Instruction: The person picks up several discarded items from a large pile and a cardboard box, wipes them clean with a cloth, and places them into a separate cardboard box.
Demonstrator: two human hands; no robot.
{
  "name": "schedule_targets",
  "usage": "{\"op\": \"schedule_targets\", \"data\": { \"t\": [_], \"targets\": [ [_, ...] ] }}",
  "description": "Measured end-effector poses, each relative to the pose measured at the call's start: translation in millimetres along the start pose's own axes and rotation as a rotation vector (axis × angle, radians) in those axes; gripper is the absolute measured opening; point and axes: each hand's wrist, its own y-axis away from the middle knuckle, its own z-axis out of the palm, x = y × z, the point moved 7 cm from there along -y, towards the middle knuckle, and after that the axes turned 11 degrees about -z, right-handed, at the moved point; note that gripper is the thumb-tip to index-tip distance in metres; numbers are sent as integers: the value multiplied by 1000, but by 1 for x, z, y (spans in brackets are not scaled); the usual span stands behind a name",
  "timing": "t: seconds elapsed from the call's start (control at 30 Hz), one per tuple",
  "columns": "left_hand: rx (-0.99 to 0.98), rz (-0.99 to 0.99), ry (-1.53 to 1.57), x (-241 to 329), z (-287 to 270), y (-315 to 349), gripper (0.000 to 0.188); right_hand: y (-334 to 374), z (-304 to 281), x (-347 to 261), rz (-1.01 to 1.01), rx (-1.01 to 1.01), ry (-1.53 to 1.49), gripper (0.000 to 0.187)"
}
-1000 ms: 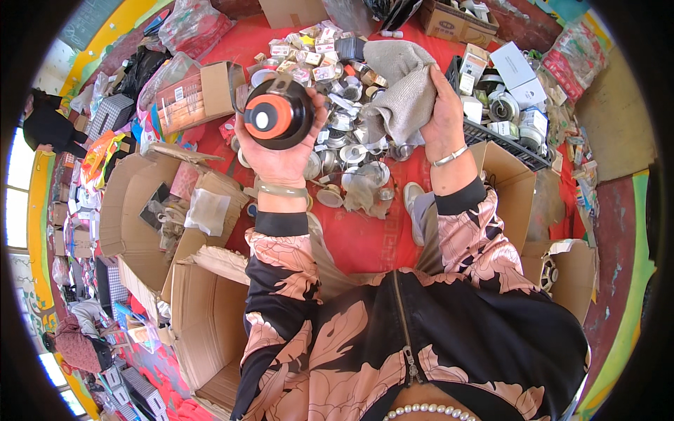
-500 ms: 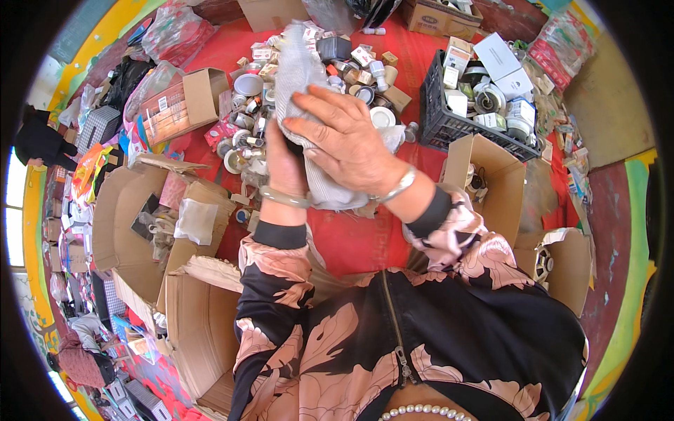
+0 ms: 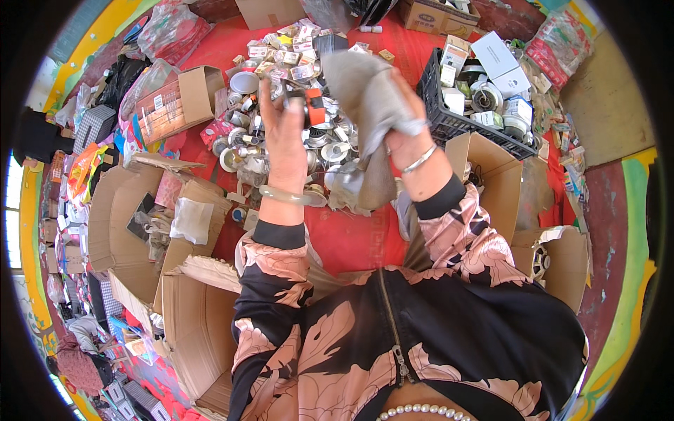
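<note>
My left hand (image 3: 284, 144) is raised over the pile, closed around a small orange-and-black object (image 3: 315, 108) that shows past its fingers. The exact kind of that object cannot be made out. To its right, my right hand (image 3: 411, 130) grips a grey cloth (image 3: 368, 91), which is bunched at the fingers, hangs down below and is a little blurred. The cloth and the orange-and-black object are apart. Beneath both hands lies a heap of small boxes (image 3: 303, 71) and round white lamp fittings (image 3: 335, 151), partly hidden by the cloth.
A black plastic crate (image 3: 449, 126) of boxes and lamp parts stands on the right, with an open carton (image 3: 491, 161) before it. Torn open cartons (image 3: 200, 323) crowd my left side. Red cloth (image 3: 351, 238) covers the ground. Two people are far left.
My hands have moved apart. The cloth that wrapped the object between them is now in my right hand alone, and the orange-and-black object has come into view in my left.
</note>
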Motion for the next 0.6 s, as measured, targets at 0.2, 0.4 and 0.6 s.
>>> {"op": "schedule_targets", "data": {
  "t": [0.2, 0.4, 0.6],
  "targets": [
    [2, 377, -916, 5, 24, 10, 112, 11, 17, 60, 112, -194, 55, 37],
    [-259, 185, -496, -4, 24, 3, 113, 21, 29, 25, -135, -365, -161, 30],
    [-317, 62, -491, -26, 21, -2, 105, 7, 14, 48, -38, -346, -66, 28]
  ]
}}
